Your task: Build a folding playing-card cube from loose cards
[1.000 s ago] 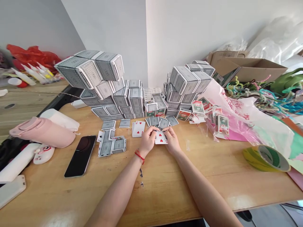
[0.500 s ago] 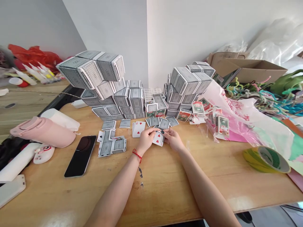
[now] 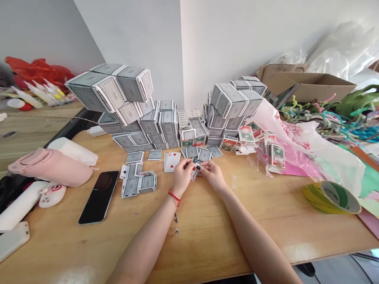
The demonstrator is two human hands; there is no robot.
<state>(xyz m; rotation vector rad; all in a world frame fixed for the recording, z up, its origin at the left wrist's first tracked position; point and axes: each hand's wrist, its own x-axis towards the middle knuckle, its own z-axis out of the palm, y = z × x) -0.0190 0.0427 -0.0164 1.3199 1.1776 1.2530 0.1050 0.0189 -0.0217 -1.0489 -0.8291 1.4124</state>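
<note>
A heart-suit playing card (image 3: 194, 174) is held at the table's middle, mostly covered by fingers. My left hand (image 3: 183, 173) pinches its upper left part, a red string at the wrist. From the other side my right hand (image 3: 213, 174) pinches the same card, the fingertips of both hands nearly meeting. Just left of them lie loose face-up heart cards (image 3: 172, 162). Beyond the fingers several face-down cards (image 3: 204, 153) overlap on the wood. To the left is a small structure of folded cards (image 3: 138, 184), a two of spades beside it.
Tall stacks of card-built blocks stand at the left (image 3: 112, 88) and right (image 3: 231, 102). A phone (image 3: 99, 197) and a pink bottle (image 3: 50, 166) lie on the left. Card boxes (image 3: 276, 156), a plastic bag (image 3: 314, 136) and a tape roll (image 3: 331, 197) are on the right.
My fingers have drawn closer together over the card and now cover more of it; its face shows less than before. The view has shifted slightly to the right.
</note>
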